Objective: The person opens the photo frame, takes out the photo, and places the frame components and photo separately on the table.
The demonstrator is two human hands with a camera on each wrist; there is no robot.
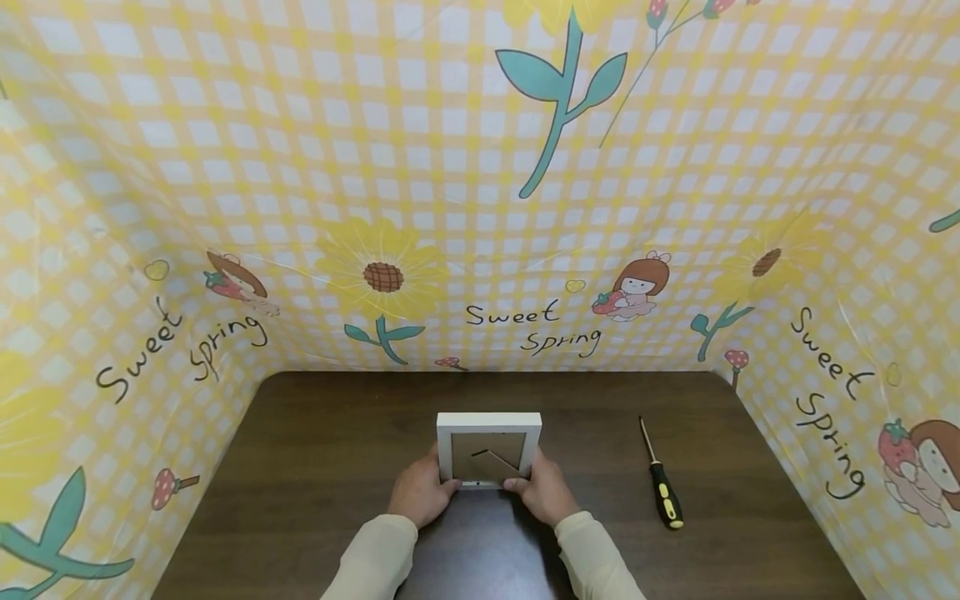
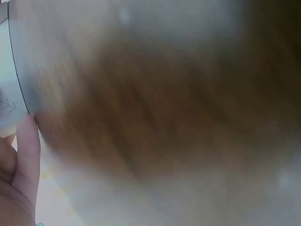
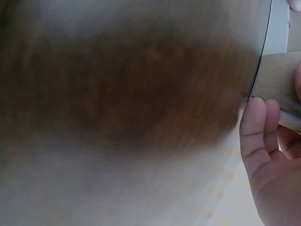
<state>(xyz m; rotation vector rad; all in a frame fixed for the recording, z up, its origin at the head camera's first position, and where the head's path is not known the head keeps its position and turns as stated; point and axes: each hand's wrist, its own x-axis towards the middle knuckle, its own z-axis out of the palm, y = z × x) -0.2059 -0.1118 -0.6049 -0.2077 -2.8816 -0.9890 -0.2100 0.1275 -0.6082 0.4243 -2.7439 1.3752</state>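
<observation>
A small white picture frame (image 1: 489, 422) stands tilted up at the middle of the table, a brownish panel (image 1: 468, 467) inside its border. A thin diagonal piece, perhaps a stand leg, shows on that panel. My left hand (image 1: 422, 493) grips the frame's lower left corner, thumb on the near face. At the lower right corner, my right hand (image 1: 550, 492) holds it the same way. In the left wrist view only a pale edge of the frame (image 2: 7, 70) appears beside the fingers. The right wrist view shows part of the frame (image 3: 275, 33) above my fingers (image 3: 254, 127).
To the right, a screwdriver (image 1: 663, 492) with a black and yellow handle lies on the dark wooden table (image 1: 315, 442), its tip pointing away from me. Yellow checked cloth (image 1: 450, 183) rises behind the table and along both sides.
</observation>
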